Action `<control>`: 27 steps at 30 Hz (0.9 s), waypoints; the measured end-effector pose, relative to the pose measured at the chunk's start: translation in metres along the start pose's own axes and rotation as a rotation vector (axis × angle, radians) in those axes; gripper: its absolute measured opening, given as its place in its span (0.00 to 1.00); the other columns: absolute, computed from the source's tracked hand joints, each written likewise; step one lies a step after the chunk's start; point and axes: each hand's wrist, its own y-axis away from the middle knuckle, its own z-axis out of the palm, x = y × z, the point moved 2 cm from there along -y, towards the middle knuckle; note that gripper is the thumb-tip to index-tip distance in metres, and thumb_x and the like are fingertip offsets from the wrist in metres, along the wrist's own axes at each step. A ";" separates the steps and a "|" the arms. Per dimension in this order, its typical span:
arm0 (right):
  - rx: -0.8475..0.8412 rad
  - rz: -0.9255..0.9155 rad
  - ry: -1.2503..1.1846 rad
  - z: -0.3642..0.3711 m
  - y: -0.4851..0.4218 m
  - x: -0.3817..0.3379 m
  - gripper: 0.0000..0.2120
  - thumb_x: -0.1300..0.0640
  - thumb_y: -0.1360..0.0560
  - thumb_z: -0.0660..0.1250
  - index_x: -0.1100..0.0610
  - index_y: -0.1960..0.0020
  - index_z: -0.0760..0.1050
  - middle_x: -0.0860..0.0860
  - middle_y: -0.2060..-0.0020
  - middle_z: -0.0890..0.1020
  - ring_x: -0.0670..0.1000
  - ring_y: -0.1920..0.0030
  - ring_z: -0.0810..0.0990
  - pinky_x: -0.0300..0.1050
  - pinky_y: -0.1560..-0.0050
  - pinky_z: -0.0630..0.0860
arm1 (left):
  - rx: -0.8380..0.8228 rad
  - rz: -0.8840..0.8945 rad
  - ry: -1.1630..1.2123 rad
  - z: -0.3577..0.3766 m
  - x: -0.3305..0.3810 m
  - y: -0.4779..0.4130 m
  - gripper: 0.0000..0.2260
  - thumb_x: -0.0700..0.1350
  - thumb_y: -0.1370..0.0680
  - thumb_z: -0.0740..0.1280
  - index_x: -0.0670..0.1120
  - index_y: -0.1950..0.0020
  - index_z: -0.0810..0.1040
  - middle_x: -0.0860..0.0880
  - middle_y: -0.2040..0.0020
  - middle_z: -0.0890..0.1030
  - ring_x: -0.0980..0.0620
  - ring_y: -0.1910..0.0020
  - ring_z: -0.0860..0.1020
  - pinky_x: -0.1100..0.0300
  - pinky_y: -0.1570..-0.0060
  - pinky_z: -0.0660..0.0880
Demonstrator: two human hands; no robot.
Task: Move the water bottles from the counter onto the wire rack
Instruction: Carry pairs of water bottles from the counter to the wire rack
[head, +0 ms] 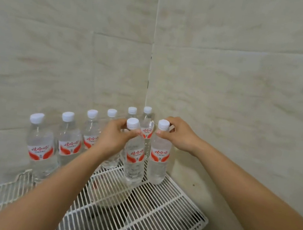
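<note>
Several clear water bottles with white caps and red labels stand upright on a white wire rack [162, 213] in a tiled corner. My left hand [113, 136] pinches the neck of one front bottle [133, 163] just under its cap. My right hand [179, 136] grips the neck of the bottle beside it [158, 164]. Both held bottles are upright, their bases at the rack's wires. A row of other bottles runs along the left wall, from the near one [40, 148] back to the corner one [146, 122].
Tiled walls [230, 77] close in behind and to the right. Under the rack's wires a pale round bowl [108, 192] shows through. The rack's front right part [170, 224] holds no bottles. A grey ledge runs along the right wall.
</note>
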 end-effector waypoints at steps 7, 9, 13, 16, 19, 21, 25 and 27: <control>-0.070 0.057 0.027 0.010 -0.052 0.022 0.12 0.56 0.28 0.72 0.60 0.48 0.76 0.54 0.51 0.79 0.53 0.52 0.77 0.48 0.53 0.74 | -0.006 -0.007 -0.028 0.018 -0.016 -0.039 0.14 0.48 0.26 0.71 0.47 0.42 0.80 0.51 0.44 0.82 0.51 0.46 0.80 0.45 0.45 0.78; -0.076 0.071 0.039 0.012 -0.061 0.026 0.13 0.56 0.28 0.73 0.61 0.47 0.76 0.57 0.50 0.80 0.55 0.50 0.77 0.50 0.51 0.75 | -0.004 -0.009 -0.042 0.021 -0.020 -0.046 0.15 0.48 0.27 0.71 0.46 0.41 0.80 0.50 0.43 0.82 0.51 0.45 0.79 0.45 0.45 0.78; -0.082 0.098 0.067 0.018 -0.072 0.032 0.14 0.57 0.28 0.73 0.62 0.46 0.76 0.58 0.47 0.80 0.58 0.46 0.78 0.51 0.47 0.75 | 0.020 -0.018 -0.044 0.022 -0.027 -0.057 0.16 0.48 0.27 0.71 0.46 0.41 0.80 0.49 0.43 0.82 0.52 0.47 0.79 0.48 0.47 0.78; -0.106 0.129 0.060 0.018 -0.079 0.034 0.13 0.58 0.28 0.73 0.61 0.46 0.76 0.58 0.47 0.80 0.57 0.47 0.78 0.50 0.50 0.75 | 0.039 -0.028 -0.054 0.022 -0.030 -0.063 0.15 0.48 0.26 0.71 0.46 0.41 0.80 0.50 0.43 0.82 0.52 0.47 0.79 0.46 0.47 0.78; -0.142 0.154 0.054 0.015 -0.084 0.034 0.13 0.58 0.28 0.73 0.62 0.46 0.77 0.58 0.49 0.79 0.57 0.48 0.78 0.53 0.48 0.76 | 0.056 -0.021 -0.049 0.022 -0.032 -0.066 0.14 0.48 0.26 0.71 0.47 0.41 0.80 0.50 0.44 0.83 0.53 0.48 0.79 0.51 0.47 0.77; -0.167 0.154 0.059 0.014 -0.086 0.034 0.13 0.58 0.28 0.73 0.63 0.47 0.76 0.56 0.52 0.78 0.55 0.51 0.77 0.51 0.52 0.74 | 0.058 -0.010 -0.049 0.023 -0.033 -0.065 0.14 0.48 0.27 0.71 0.47 0.42 0.81 0.50 0.44 0.83 0.53 0.45 0.79 0.52 0.45 0.77; -0.209 0.161 0.082 0.011 -0.087 0.031 0.13 0.59 0.28 0.72 0.63 0.46 0.76 0.55 0.53 0.78 0.53 0.54 0.76 0.48 0.55 0.74 | 0.046 0.017 -0.079 0.025 -0.034 -0.064 0.16 0.50 0.27 0.71 0.48 0.41 0.81 0.51 0.43 0.82 0.56 0.44 0.77 0.52 0.44 0.76; -0.226 0.171 0.090 0.009 -0.088 0.030 0.13 0.60 0.27 0.72 0.64 0.45 0.76 0.56 0.53 0.78 0.53 0.55 0.76 0.49 0.56 0.75 | 0.037 0.026 -0.085 0.028 -0.035 -0.064 0.16 0.51 0.27 0.71 0.48 0.40 0.80 0.51 0.42 0.82 0.56 0.44 0.77 0.52 0.44 0.76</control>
